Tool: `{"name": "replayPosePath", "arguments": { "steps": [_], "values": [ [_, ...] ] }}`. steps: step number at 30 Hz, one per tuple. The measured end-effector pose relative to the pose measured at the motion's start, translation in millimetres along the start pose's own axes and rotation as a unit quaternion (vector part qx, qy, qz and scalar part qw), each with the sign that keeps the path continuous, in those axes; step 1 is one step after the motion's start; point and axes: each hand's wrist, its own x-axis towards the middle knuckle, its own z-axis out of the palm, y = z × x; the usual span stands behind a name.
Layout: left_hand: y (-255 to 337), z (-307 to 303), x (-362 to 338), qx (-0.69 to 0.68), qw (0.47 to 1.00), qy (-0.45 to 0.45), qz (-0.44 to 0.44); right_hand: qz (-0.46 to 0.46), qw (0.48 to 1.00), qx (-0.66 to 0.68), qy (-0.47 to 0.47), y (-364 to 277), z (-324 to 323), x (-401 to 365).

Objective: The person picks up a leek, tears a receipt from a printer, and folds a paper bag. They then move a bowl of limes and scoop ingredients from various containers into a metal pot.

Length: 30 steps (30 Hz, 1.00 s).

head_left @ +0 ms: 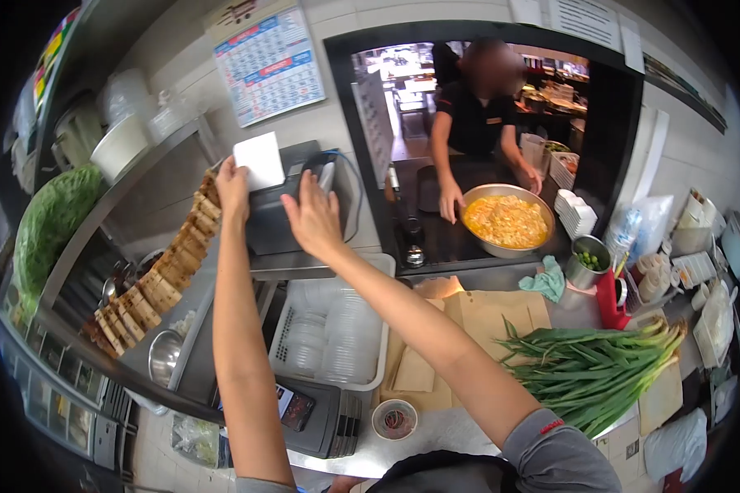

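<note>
- The left hand [232,187] is raised at far left of the counter and pinches the left edge of a white slip [260,160].
- The slip stands on the top of a dark printer [273,223]. It is only a little taller than wide; its long axis runs up from the printer, leaning slightly left, with the free end pointing up toward the wall.
- The slip's flat face is turned to the camera; no print can be made out on it.
- The right hand [312,218] is open, fingers together and stretched upward, palm toward the printer's right side. I cannot tell whether it touches the casing.
- A calendar [269,66] hangs on the wall above the slip.
- Just right of the printer is a hatch, where another person rests a hand on the rim of a metal bowl [543,215] of yellow food.
- Near the printer, below the arms, sits a white tray [380,271] of clear lids.
- To the right, green onions [592,366] lie on the counter, tips pointing left.
- A row of bread slices [160,279] runs along the left shelf.
</note>
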Motion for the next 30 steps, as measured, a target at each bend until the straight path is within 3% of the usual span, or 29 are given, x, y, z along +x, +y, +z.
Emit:
{"name": "replayPosePath", "arguments": {
  "steps": [6, 9, 13, 14, 18, 19, 24, 30],
  "values": [
    [-13, -3, 6, 0.001, 1.000, -0.007, 0.024, 0.016, 1.000, -0.001, -0.010, -2, -4, -1],
    [-10, 0, 5, 0.096, 0.995, -0.009, 0.030, 0.020, 1.000, 0.003, -0.022, -2, -4, -2],
    [4, 10, -9, 0.230, 0.968, 0.029, 0.101, 0.021, 0.999, -0.001, -0.024, -2, -3, 0],
    [7, 10, -10, 0.258, 0.961, 0.027, 0.100, 0.011, 1.000, -0.003, 0.007, -2, 0, -1],
    [11, 19, -14, 0.328, 0.939, 0.074, 0.075, 0.009, 1.000, 0.004, -0.005, -1, -1, 0],
    [11, 19, -14, 0.334, 0.932, 0.080, 0.112, 0.006, 1.000, 0.002, 0.000, -1, 0, 0],
    [10, 20, -20, 0.378, 0.915, 0.094, 0.106, 0.004, 1.000, -0.002, 0.002, 0, 2, 0],
    [0, 9, -25, 0.424, 0.883, 0.056, 0.195, -0.017, 0.998, 0.030, 0.046, 5, 13, 0]
  ]
}}
